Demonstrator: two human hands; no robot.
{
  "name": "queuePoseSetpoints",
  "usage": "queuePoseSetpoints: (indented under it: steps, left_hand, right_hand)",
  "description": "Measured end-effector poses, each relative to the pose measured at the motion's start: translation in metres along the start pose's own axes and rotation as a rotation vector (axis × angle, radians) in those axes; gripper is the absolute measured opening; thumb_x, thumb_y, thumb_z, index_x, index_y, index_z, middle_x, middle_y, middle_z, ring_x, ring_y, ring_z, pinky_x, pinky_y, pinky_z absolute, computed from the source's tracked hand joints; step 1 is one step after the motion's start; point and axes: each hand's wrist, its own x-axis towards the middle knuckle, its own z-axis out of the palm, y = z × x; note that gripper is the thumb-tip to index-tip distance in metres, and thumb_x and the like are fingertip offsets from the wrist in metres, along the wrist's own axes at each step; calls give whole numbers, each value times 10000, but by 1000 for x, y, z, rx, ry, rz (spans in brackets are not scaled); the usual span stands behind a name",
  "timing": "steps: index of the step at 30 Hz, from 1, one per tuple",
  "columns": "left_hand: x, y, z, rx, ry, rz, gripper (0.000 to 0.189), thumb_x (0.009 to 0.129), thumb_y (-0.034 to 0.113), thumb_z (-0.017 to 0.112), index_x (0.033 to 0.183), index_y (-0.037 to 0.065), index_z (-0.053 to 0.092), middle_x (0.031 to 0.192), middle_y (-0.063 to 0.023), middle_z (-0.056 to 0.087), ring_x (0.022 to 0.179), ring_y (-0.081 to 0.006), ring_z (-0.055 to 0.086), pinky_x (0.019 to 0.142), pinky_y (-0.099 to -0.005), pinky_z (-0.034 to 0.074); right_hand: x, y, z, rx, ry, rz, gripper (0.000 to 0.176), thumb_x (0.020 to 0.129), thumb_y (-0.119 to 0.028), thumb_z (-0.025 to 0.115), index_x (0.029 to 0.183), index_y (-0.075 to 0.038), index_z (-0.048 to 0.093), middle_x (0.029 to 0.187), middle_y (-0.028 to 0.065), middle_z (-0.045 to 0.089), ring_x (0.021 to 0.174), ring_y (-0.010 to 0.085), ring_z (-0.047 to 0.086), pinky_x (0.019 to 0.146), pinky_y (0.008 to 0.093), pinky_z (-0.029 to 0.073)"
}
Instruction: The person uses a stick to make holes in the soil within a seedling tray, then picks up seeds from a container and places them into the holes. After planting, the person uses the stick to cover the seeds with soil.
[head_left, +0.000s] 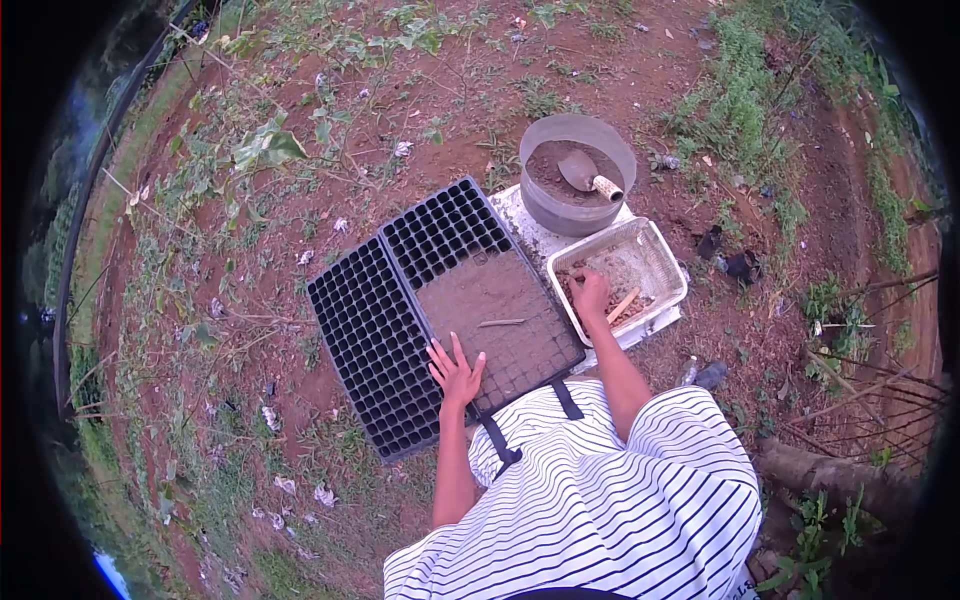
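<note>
My left hand [458, 378] rests with fingers spread on the near left edge of a black seedling tray [490, 300], whose cells are largely covered with brown soil. A thin stick [501, 323] lies on that soil. Inside a cream plastic basket [665, 245], my right hand [590, 290] has its fingers bent together at small brown pieces; whatever is between the fingertips is too small to make out. A flat wooden piece [624, 305] lies in the basket beside my right hand. To the left is a second black tray [375, 345] with empty cells.
Behind the basket stands a round grey container [565, 215] of soil, with a trowel [590, 176] in it. A white board [517, 215] lies under the basket and container. Weeds, dry branches [880, 390] and small black bags [742, 266] are on the ground around.
</note>
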Motion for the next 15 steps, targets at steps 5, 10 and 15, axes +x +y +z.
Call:
queuePoseSetpoints:
  steps: [5,10,15]
  left_hand:
    - [0,0,1,3,8,-1,856,922,606,423,1530,131,53,1540,-285,-94,1424,-450,-103,1103,-613,28]
    - [-3,2,-1,-54,61,16,877,923,587,442,1524,89,43,1539,-298,-56,1421,-470,-75,1110,-609,19]
    - [-17,35,-19,-177,266,22,886,885,398,630,1517,67,106,1532,-290,89,1429,-446,43,1148,-517,86]
  right_hand:
    - [-10,-7,-10,-11,78,-56,185,729,-196,758,864,-94,684,879,148,646,942,350,554,873,455,414]
    - [-14,-12,-8,80,183,1,169,771,-205,728,851,-74,658,846,136,626,896,327,543,860,435,410]
    - [-28,-42,-30,556,-16,18,125,811,-129,713,898,-41,698,730,38,638,660,134,561,647,291,456]
